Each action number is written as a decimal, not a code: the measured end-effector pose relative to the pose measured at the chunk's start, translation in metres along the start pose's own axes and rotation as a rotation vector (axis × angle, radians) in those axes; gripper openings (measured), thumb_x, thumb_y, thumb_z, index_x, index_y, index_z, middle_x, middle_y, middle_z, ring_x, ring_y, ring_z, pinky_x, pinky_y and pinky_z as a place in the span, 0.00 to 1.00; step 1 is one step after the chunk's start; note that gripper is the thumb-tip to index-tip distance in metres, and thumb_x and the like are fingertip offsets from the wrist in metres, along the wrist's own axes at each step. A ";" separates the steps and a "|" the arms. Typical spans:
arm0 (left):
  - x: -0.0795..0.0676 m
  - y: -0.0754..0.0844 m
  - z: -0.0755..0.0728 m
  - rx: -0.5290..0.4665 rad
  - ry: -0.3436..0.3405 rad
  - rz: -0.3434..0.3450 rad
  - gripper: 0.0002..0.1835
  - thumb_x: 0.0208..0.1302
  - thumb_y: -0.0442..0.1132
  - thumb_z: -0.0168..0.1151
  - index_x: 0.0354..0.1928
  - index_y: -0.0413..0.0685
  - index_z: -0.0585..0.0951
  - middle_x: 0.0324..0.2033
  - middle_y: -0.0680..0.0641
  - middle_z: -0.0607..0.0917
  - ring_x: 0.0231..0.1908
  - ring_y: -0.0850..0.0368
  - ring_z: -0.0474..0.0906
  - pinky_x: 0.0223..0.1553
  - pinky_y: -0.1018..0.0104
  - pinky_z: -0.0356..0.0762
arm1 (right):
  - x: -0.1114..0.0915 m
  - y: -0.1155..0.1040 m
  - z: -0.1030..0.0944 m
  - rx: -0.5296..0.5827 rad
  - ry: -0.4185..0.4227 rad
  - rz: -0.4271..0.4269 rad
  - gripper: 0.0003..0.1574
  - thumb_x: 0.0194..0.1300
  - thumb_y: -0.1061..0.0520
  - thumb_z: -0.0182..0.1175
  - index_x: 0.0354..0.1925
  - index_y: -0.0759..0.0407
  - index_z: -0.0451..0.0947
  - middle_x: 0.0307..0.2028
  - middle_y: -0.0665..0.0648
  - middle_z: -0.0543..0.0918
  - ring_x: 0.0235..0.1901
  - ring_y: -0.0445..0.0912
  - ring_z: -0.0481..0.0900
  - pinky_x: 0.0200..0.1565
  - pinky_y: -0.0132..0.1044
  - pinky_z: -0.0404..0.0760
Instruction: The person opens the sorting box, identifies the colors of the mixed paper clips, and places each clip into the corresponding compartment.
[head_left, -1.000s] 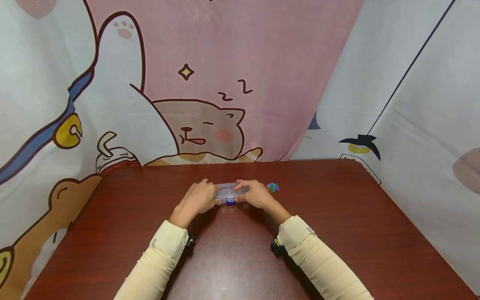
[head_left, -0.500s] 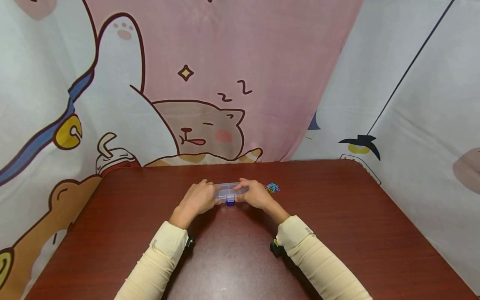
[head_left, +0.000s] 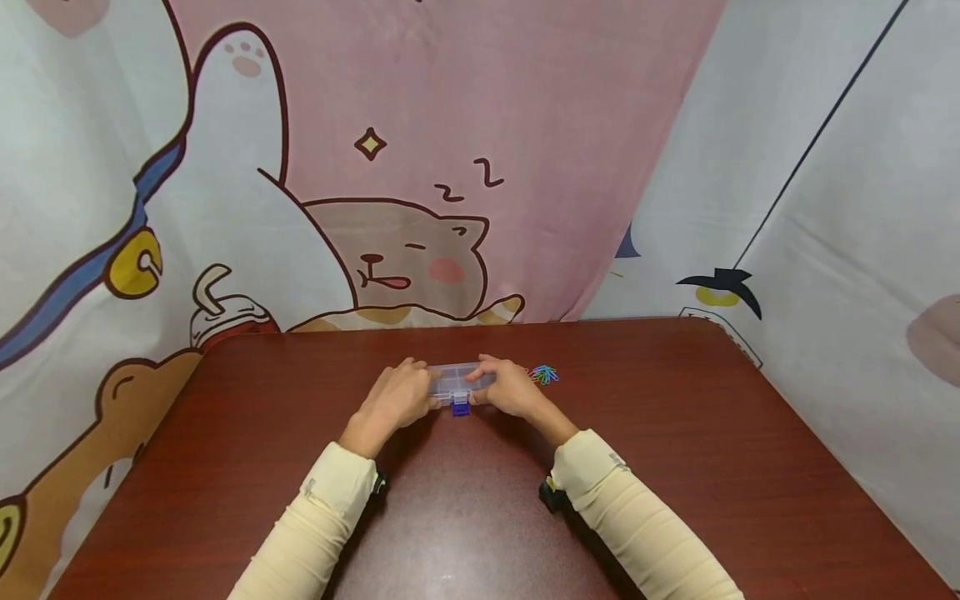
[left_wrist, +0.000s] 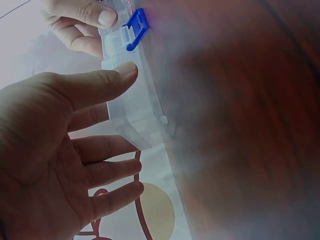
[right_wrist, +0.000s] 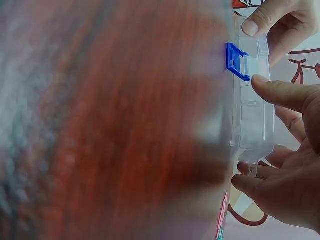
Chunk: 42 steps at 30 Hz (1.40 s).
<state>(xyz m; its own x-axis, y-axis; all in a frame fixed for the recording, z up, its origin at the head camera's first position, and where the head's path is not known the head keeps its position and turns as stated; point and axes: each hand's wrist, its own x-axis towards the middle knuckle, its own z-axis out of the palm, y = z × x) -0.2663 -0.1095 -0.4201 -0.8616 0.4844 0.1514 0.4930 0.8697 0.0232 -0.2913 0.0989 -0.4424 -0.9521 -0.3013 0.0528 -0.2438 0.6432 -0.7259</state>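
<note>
A clear plastic compartment box (head_left: 452, 377) lies on the table between both hands in the head view. Its blue latch (head_left: 461, 409) is swung outward at the front, as the left wrist view also shows. The left hand (head_left: 402, 394) holds the box's left end, thumb on the front wall and fingers at the side and behind. At the right end the right hand (head_left: 516, 390) grips it, thumb (right_wrist: 272, 90) on the front close to the latch and index finger over the lid. The lid looks down. What the box contains is unclear.
Several coloured paper clips (head_left: 544, 374) lie in a small pile just right of the right hand. The reddish-brown table (head_left: 675, 450) extends on both sides. Cartoon-printed cloth (head_left: 420, 250) hangs behind its far edge.
The blue latch has swung down and outward from the box's front. Both hands keep nearly the same place on the box, and the paper clips stay put.
</note>
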 end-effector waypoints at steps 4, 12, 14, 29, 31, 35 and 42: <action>-0.001 0.000 0.000 0.008 0.003 -0.001 0.21 0.56 0.46 0.71 0.52 0.49 0.84 0.42 0.45 0.85 0.43 0.47 0.78 0.39 0.51 0.79 | 0.000 0.000 0.000 -0.001 -0.016 -0.008 0.16 0.49 0.60 0.75 0.40 0.52 0.87 0.67 0.62 0.70 0.66 0.62 0.68 0.60 0.53 0.70; 0.000 0.001 -0.003 0.009 0.016 0.004 0.21 0.56 0.47 0.72 0.50 0.48 0.84 0.42 0.44 0.85 0.42 0.46 0.78 0.39 0.51 0.80 | -0.002 -0.003 -0.004 0.001 -0.042 -0.014 0.17 0.50 0.62 0.74 0.41 0.53 0.87 0.68 0.61 0.69 0.66 0.61 0.67 0.52 0.48 0.76; 0.000 0.001 -0.003 0.007 0.023 0.005 0.21 0.55 0.46 0.72 0.50 0.48 0.84 0.42 0.44 0.85 0.42 0.46 0.78 0.39 0.50 0.80 | -0.002 -0.004 -0.005 -0.002 -0.044 -0.013 0.17 0.50 0.62 0.74 0.42 0.53 0.87 0.68 0.61 0.69 0.66 0.61 0.67 0.53 0.48 0.75; -0.003 0.002 0.005 0.024 0.045 -0.009 0.29 0.53 0.48 0.74 0.57 0.47 0.80 0.45 0.42 0.82 0.45 0.48 0.80 0.39 0.51 0.81 | -0.002 -0.001 -0.003 -0.028 -0.071 -0.029 0.19 0.49 0.63 0.75 0.43 0.54 0.88 0.68 0.61 0.68 0.68 0.61 0.65 0.65 0.55 0.64; -0.003 0.002 0.005 0.024 0.043 -0.008 0.29 0.53 0.48 0.73 0.58 0.47 0.80 0.45 0.42 0.82 0.44 0.48 0.80 0.39 0.51 0.81 | -0.002 -0.001 -0.003 -0.034 -0.071 -0.035 0.19 0.48 0.63 0.75 0.43 0.54 0.88 0.68 0.61 0.69 0.68 0.61 0.65 0.65 0.55 0.64; -0.002 0.002 0.005 0.024 0.036 -0.005 0.29 0.54 0.48 0.73 0.58 0.47 0.80 0.45 0.42 0.82 0.44 0.48 0.80 0.39 0.51 0.81 | -0.002 -0.001 -0.005 -0.056 -0.069 -0.052 0.19 0.49 0.63 0.74 0.42 0.53 0.88 0.67 0.61 0.70 0.68 0.60 0.65 0.68 0.63 0.53; -0.001 0.004 0.006 0.024 0.011 -0.025 0.31 0.55 0.49 0.72 0.61 0.48 0.78 0.47 0.41 0.81 0.45 0.48 0.80 0.42 0.50 0.80 | -0.003 -0.003 -0.008 -0.088 -0.078 -0.056 0.19 0.49 0.61 0.74 0.43 0.51 0.88 0.67 0.61 0.70 0.67 0.61 0.66 0.67 0.60 0.57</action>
<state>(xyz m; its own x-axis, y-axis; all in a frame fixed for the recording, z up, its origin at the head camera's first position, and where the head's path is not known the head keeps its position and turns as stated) -0.2639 -0.1058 -0.4265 -0.8723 0.4612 0.1622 0.4679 0.8838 0.0031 -0.2897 0.1036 -0.4348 -0.9199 -0.3906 0.0356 -0.3151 0.6819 -0.6601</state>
